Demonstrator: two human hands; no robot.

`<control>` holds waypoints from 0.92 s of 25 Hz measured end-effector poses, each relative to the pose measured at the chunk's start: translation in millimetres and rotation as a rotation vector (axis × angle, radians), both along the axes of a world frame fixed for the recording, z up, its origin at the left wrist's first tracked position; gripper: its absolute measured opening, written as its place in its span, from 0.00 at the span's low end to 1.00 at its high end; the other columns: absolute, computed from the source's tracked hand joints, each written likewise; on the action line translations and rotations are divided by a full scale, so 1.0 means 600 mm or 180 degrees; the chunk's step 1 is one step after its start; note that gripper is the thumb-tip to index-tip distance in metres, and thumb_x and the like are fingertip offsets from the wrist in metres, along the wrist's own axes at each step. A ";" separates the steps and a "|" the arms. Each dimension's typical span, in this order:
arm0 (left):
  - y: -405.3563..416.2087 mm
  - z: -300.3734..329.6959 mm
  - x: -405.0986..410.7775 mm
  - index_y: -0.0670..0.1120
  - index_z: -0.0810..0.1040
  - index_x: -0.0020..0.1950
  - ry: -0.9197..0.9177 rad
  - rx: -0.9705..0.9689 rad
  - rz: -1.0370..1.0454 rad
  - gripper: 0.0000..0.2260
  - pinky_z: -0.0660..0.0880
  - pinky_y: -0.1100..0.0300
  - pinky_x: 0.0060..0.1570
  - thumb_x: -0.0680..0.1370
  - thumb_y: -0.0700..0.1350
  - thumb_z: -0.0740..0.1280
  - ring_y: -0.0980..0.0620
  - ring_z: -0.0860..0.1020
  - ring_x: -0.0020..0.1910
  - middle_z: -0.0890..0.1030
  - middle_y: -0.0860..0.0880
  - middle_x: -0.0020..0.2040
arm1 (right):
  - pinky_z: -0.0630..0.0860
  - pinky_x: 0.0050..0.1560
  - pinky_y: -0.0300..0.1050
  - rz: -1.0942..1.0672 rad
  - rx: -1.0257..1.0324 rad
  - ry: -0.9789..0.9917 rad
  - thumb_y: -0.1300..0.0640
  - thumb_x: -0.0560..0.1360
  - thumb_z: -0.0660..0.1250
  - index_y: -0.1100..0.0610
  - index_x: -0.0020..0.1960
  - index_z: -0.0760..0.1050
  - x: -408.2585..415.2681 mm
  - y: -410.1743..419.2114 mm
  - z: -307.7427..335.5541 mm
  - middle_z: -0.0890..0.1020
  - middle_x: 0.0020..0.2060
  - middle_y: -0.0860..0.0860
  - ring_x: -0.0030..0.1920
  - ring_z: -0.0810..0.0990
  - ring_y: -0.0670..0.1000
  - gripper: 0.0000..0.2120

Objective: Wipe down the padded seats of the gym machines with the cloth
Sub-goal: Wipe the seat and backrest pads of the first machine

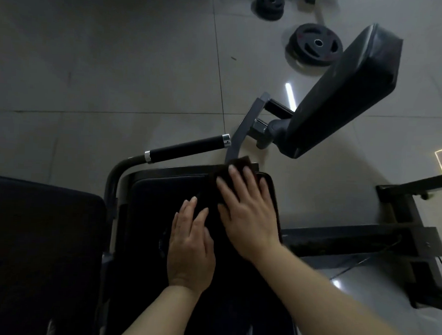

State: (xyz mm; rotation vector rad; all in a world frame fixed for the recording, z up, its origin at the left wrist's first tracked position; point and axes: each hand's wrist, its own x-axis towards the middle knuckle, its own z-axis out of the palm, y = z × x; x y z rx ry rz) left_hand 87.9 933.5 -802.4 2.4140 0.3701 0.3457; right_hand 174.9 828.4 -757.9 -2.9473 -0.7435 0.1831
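Observation:
A black padded seat [162,197] of a gym machine lies below me. A dark cloth [240,163] is spread over its far right corner. My right hand [245,212] presses flat on the cloth with straight, spread fingers. My left hand [191,247] lies flat beside it on the seat, its fingertips touching the cloth's near edge.
A black foam-grip handle [187,147] runs along the seat's far side. A tilted black pad [344,94] stands on a grey bracket to the far right. Two weight plates [314,45] lie on the tiled floor. A second dark pad [39,247] is at left, a black frame [403,238] at right.

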 end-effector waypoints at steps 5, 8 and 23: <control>-0.002 -0.003 0.000 0.43 0.69 0.62 -0.0013 -0.0091 0.0213 0.15 0.65 0.42 0.68 0.78 0.43 0.52 0.44 0.62 0.73 0.69 0.41 0.69 | 0.53 0.73 0.58 0.0454 -0.0088 0.0064 0.43 0.78 0.52 0.46 0.73 0.63 -0.030 -0.021 -0.005 0.61 0.75 0.50 0.76 0.55 0.55 0.24; -0.002 -0.005 -0.002 0.44 0.67 0.61 -0.0056 -0.0082 0.0263 0.13 0.62 0.43 0.70 0.77 0.38 0.58 0.43 0.64 0.72 0.70 0.40 0.68 | 0.49 0.73 0.59 0.0190 -0.0147 0.0211 0.42 0.79 0.51 0.47 0.70 0.66 0.068 0.057 -0.003 0.70 0.69 0.51 0.72 0.62 0.55 0.22; 0.005 -0.005 -0.007 0.43 0.66 0.60 -0.0184 -0.0439 0.0237 0.12 0.67 0.43 0.68 0.77 0.37 0.58 0.45 0.63 0.72 0.70 0.40 0.68 | 0.40 0.74 0.54 0.0369 -0.0066 0.0070 0.46 0.81 0.48 0.48 0.76 0.57 0.018 0.049 -0.013 0.57 0.76 0.49 0.77 0.49 0.52 0.24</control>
